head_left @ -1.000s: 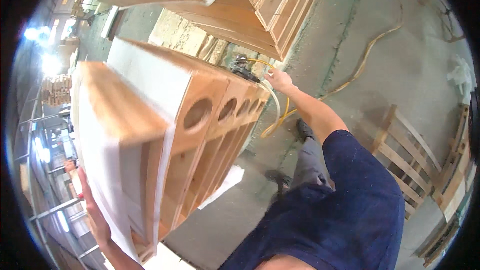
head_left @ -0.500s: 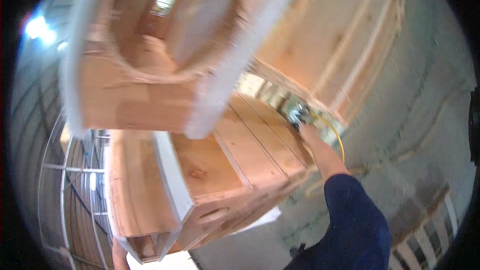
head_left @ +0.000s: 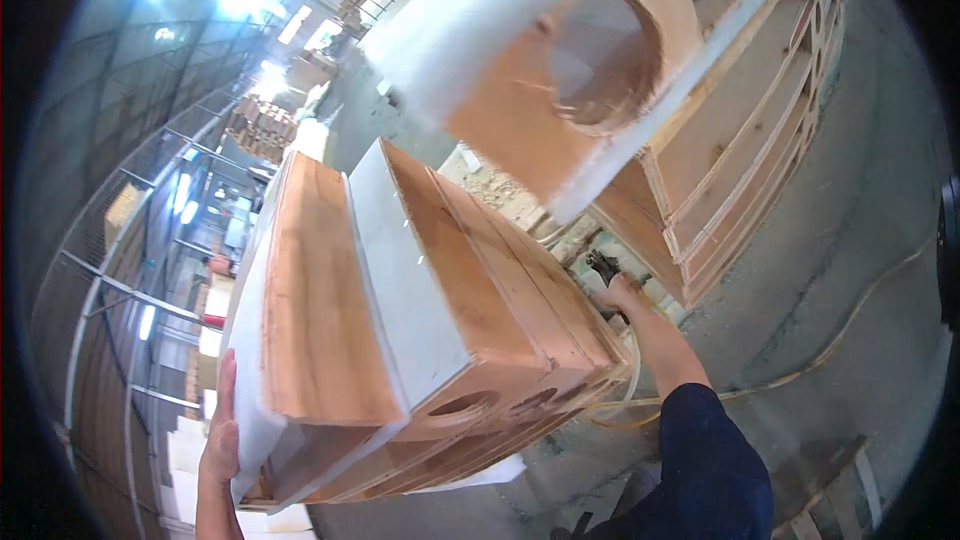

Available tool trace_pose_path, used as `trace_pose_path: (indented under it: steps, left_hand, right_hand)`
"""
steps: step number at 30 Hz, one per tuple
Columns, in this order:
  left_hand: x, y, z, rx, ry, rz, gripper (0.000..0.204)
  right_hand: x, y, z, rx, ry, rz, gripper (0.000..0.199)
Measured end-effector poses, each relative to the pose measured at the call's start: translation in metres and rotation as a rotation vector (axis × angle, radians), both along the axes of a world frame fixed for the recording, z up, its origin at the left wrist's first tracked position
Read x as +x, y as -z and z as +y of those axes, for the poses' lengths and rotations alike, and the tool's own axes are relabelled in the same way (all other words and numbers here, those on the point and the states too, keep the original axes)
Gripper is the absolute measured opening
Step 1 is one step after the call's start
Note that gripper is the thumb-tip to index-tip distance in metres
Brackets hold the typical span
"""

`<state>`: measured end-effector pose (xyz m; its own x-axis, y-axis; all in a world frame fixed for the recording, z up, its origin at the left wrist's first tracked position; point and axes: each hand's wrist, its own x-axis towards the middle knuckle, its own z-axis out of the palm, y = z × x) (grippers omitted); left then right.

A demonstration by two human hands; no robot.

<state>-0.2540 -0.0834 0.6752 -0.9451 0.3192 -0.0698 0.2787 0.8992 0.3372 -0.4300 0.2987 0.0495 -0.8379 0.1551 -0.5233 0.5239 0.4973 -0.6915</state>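
My left hand (head_left: 220,432) lies flat, fingers stretched, against the white end face of a row of wooden boxes (head_left: 420,340) with round holes in their fronts. My right hand (head_left: 622,295) reaches past the far end of that row, closed around a dark tool (head_left: 603,265). A pale yellow hose (head_left: 800,375) runs from that spot across the floor. Above the hand looms a blurred wooden panel (head_left: 560,70) with white edges and one big round hole.
More wooden boxes (head_left: 750,160) are stacked to the right of the panel. The floor (head_left: 860,270) is grey concrete. A slatted wooden frame (head_left: 830,480) lies at the lower right. Metal railings (head_left: 110,270) and further stacks of boards (head_left: 262,128) stand on the left.
The view has swung. The holed panel now sits higher and to the right, the row of boxes fills the middle, and my left hand shows on its white end. My right hand stays on the tool.
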Motion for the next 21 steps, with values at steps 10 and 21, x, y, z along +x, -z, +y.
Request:
trace_pose_path:
  steps: [10, 21]
  left_hand:
    - [-0.011, -0.009, -0.013, -0.266, 0.282, 0.235, 0.069]
    - [0.186, 0.104, -0.122, 0.755, 0.903, -0.064, 0.059]
  right_hand:
    - [0.338, -0.216, -0.067, 0.092, 0.41, 0.469, 0.042]
    - [0.599, -0.413, -0.256, -0.328, 0.98, 1.01, 0.034]
